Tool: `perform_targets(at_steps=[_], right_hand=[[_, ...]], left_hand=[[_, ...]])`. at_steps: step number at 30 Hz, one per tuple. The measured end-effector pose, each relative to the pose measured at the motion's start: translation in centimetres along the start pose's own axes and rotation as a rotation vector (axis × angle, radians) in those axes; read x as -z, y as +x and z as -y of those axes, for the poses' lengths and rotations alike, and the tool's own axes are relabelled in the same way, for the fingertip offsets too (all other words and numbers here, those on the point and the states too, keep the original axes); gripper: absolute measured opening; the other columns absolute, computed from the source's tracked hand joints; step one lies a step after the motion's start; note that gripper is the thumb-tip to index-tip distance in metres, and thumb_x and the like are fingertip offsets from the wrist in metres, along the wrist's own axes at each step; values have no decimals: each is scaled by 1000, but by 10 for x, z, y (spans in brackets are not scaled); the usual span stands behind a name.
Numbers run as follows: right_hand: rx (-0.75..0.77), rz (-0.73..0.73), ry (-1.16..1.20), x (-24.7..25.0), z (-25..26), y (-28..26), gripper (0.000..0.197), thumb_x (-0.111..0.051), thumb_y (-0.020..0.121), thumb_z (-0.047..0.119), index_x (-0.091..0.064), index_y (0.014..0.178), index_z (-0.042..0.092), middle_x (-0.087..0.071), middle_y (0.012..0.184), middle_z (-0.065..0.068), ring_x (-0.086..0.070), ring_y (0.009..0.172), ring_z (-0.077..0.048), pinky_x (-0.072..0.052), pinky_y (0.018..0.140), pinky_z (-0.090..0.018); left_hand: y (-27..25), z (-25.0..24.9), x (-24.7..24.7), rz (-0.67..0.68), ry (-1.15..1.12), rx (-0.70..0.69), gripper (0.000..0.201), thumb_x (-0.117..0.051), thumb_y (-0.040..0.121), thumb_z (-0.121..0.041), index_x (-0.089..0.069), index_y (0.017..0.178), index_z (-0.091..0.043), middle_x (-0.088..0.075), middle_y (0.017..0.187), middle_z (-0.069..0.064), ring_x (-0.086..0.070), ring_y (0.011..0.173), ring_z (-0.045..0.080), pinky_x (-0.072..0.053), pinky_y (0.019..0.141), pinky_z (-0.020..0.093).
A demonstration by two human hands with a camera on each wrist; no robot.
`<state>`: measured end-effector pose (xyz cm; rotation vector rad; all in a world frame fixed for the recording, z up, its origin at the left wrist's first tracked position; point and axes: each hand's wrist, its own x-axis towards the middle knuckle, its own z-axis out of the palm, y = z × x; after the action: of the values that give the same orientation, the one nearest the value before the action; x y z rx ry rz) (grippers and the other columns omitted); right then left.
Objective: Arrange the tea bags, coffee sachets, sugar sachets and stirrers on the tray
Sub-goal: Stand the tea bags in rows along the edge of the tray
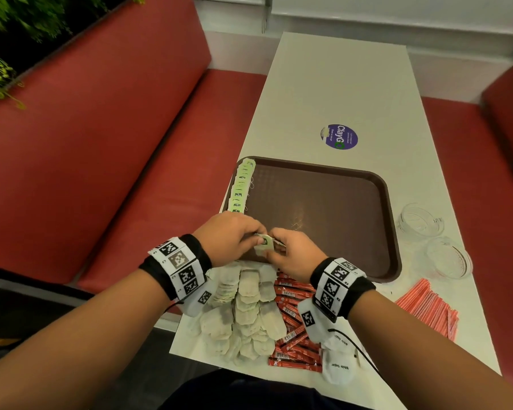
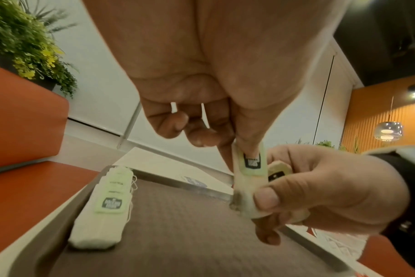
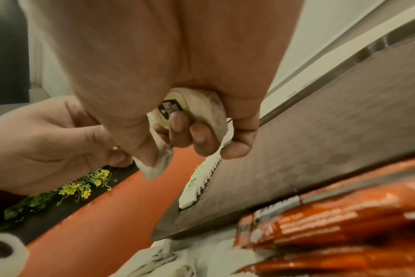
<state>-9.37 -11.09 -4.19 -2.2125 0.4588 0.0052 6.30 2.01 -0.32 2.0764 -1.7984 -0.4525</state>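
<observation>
Centrally, over the near edge of the brown tray [image 1: 332,202], a tea bag [image 1: 264,245] is held between both hands. The left hand [image 1: 228,238] is curled, its thumb and fingers pinched on the bag's green tag [image 2: 250,162]; the right hand [image 1: 293,253] is curled as well, its thumb [image 2: 267,199] pressed on the bag's lower part, and further tea bags [image 3: 197,106] are seen bunched inside its palm.

Items recorded on the tray: one overlapping row of tea bags [image 1: 242,184], green tags up, laid along the left rim, with threads trailing onto the tray floor. The rest of the tray floor is seen bare.

Items recorded on the white table [image 1: 338,84], near side of the tray:
- a pile of loose tea bags [image 1: 246,315], under and between the wrists;
- red coffee sachets [image 1: 293,335], heaped just right of that pile;
- white sugar sachets [image 1: 338,365], partly hidden under the right wrist;
- striped red stirrers [image 1: 430,309], laid in a bundle well to the right.

Other items: two clear glass dishes [image 1: 433,241] beside the tray's right rim; a round purple sticker [image 1: 339,137] beyond the tray; marker-printed wristbands [image 1: 178,267] worn on both wrists; red bench seats [image 1: 101,143] on either side of the table; green plants [image 1: 0,54] behind the left bench.
</observation>
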Motion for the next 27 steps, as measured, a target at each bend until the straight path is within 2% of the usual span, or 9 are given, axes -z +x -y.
perform_targets(at_steps=[2,4,8,11,13,15,19,22,27], right_hand=[[22,-44,-4,0,0,2,22,-66,94,28,-51,78,34,-56,69,9,-50,62,-5,-40,59,-24],[26,-61,0,1,2,4,26,-66,94,28,-50,76,37,-54,67,11,-48,61,-3,-38,59,-22],[5,-61,17,4,5,7,6,-63,95,27,-58,96,25,-64,80,6,-59,69,-15,-48,65,-33],[-30,-59,61,7,4,5,13,-57,95,18,-50,104,23,-60,77,8,-54,60,-14,-48,63,-33],[-48,-43,96,8,4,2,16,-54,92,9,-46,103,19,-56,70,6,-48,55,-8,-45,60,-31],[-71,-32,116,10,2,1,14,-51,92,8,-45,100,17,-55,69,1,-45,53,-8,-43,56,-31],[-101,-41,98,13,-2,-1,10,-52,93,13,-44,89,17,-55,69,-4,-44,56,-13,-40,55,-32],[-100,-40,83,15,-2,-2,13,-51,93,13,-44,83,17,-52,68,-3,-42,57,-13,-38,56,-32],[-101,-30,100,17,-2,-1,12,-51,94,12,-46,84,17,-52,71,-1,-42,59,-13,-39,58,-32]], left_hand=[[0,0,4,-23,9,-15,12,-60,96,-32,-71,100,-29,-69,89,-12,-58,86,9,-47,77,32],[0,2,7,-45,17,-10,11,-61,96,-30,-71,100,-29,-69,89,-11,-59,87,11,-47,77,34],[1,10,12,-103,-14,53,11,-60,97,-28,-70,101,-25,-69,90,-9,-63,85,14,-51,77,36],[8,23,20,-112,10,204,14,-57,98,-26,-69,104,-24,-69,95,-7,-63,89,18,-50,80,38],[13,35,25,-25,98,313,18,-53,100,-27,-68,110,-24,-69,102,-5,-62,95,19,-49,83,36],[18,48,27,97,168,390,21,-51,101,-30,-66,116,-26,-69,107,-4,-62,98,20,-49,86,36],[31,64,16,294,201,429,23,-55,100,-29,-67,119,-25,-70,110,0,-61,98,20,-48,83,32],[41,70,9,263,205,447,24,-57,99,-30,-68,120,-26,-69,112,-1,-62,101,21,-45,80,29],[48,76,-1,141,213,469,26,-65,93,-32,-64,118,-30,-58,107,-5,-59,98,18,-48,84,35]])
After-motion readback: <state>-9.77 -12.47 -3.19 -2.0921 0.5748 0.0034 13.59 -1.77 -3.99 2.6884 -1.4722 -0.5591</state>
